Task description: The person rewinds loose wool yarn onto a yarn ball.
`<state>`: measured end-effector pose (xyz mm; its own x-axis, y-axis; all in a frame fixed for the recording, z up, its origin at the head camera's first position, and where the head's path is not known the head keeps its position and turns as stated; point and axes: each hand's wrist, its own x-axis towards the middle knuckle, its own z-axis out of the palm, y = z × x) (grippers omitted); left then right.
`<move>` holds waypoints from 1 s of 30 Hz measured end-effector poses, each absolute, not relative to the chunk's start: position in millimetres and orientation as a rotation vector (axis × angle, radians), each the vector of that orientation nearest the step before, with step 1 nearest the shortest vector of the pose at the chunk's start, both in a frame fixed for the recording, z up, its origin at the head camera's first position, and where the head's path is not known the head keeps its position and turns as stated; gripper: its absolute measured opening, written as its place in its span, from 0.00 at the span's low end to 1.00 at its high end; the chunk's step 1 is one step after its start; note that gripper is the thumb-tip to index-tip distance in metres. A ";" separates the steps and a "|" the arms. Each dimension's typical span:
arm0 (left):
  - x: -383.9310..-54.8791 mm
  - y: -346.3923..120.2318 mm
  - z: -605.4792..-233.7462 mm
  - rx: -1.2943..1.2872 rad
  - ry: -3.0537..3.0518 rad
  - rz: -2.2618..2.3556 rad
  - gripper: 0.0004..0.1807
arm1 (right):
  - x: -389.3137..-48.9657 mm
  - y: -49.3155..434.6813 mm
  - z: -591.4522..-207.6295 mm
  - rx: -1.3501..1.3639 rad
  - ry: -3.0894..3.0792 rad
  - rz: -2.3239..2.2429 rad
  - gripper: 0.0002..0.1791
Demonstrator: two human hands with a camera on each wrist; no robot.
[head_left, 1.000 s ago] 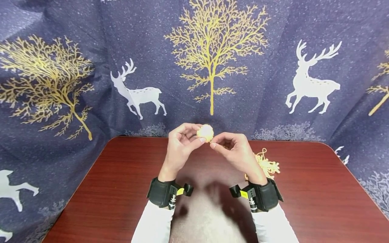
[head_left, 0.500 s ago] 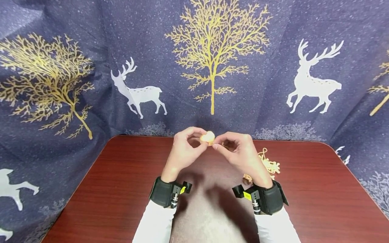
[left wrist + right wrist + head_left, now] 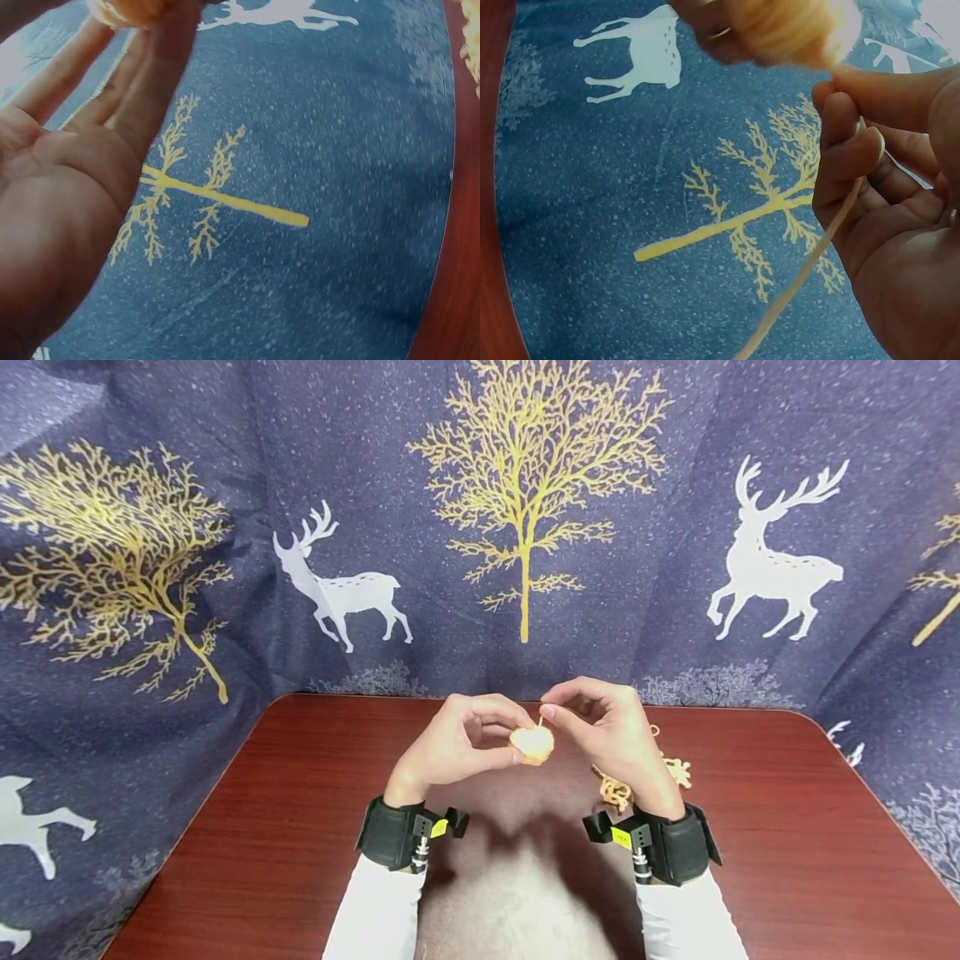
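A small, pale yellow ball of yarn [image 3: 532,747] is held up above the table between the thumb and fingers of my left hand [image 3: 467,742]. In the left wrist view only the lower part of the ball [image 3: 129,10] shows at the top edge. My right hand [image 3: 600,725], just up and to the right of the ball, pinches the yarn strand between thumb and finger. The right wrist view shows that strand [image 3: 804,271] trailing down past the palm, with the blurred ball [image 3: 784,31] above the fingertips.
Loose, tangled yarn [image 3: 617,793] lies on the red-brown table [image 3: 780,827], partly hidden by the right forearm. Behind the table's far edge hangs a dark blue cloth [image 3: 600,610] printed with trees and deer. Both wrists wear black camera straps [image 3: 390,833].
The ball and left hand have moved right and down. My right hand has risen above the ball, still pinching the strand. More of the tangled yarn beside the right forearm shows.
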<state>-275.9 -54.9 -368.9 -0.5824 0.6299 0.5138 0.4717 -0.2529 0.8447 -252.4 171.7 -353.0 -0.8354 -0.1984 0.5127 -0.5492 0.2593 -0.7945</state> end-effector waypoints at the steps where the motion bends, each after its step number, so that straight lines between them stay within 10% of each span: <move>1: -275.7 -54.8 -368.5 1.377 1.788 1.996 0.17 | -252.7 171.7 -353.3 0.689 -2.221 1.617 0.05; 19: -276.7 -40.2 -364.1 1.016 1.611 2.785 0.18 | -255.0 153.5 -357.9 0.758 -2.280 1.663 0.04; 30: -284.1 -43.0 -375.6 1.068 2.473 2.237 0.15 | -253.8 157.0 -354.8 0.745 -2.265 1.622 0.04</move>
<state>-284.1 -43.0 -375.6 -0.7561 0.1923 0.6256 0.6417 0.0298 0.7664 -253.8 157.0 -354.8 -0.8357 -0.2557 0.4860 -0.5425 0.2467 -0.8030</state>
